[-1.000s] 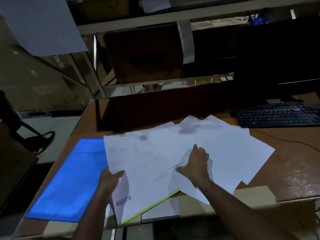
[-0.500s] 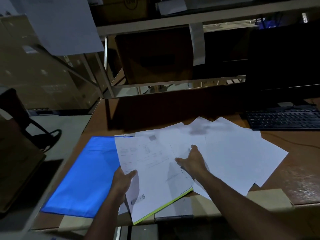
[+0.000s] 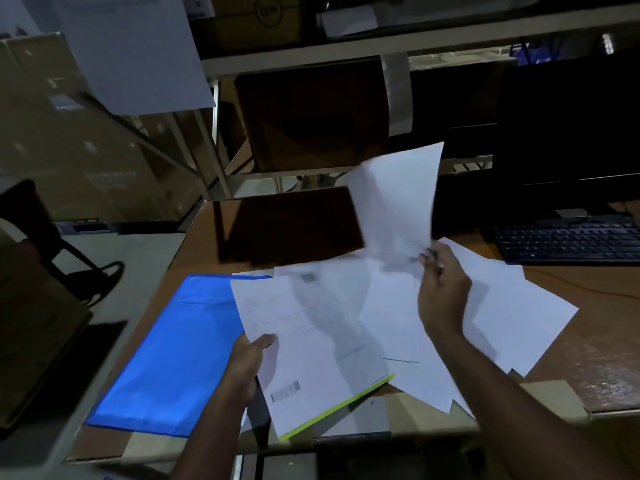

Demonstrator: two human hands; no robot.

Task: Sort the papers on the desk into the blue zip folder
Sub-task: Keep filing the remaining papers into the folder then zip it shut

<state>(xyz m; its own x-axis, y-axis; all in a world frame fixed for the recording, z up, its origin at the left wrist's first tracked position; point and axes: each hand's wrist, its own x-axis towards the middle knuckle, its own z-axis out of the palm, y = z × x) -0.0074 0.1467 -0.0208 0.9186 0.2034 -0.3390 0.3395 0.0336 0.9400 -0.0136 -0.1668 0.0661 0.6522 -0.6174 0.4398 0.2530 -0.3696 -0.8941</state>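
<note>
Sheet (image 3: 394, 202) upright, long axis vertical

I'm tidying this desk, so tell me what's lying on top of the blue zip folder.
Only a white printed sheet, held in the left hand, overlaps the right edge of the flat blue zip folder. The rest of its top shows bare. The covered strip and its contents cannot be seen.

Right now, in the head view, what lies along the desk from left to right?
blue zip folder → left hand gripping the printed stack → right hand lifting a single sheet → loose papers → keyboard.
</note>
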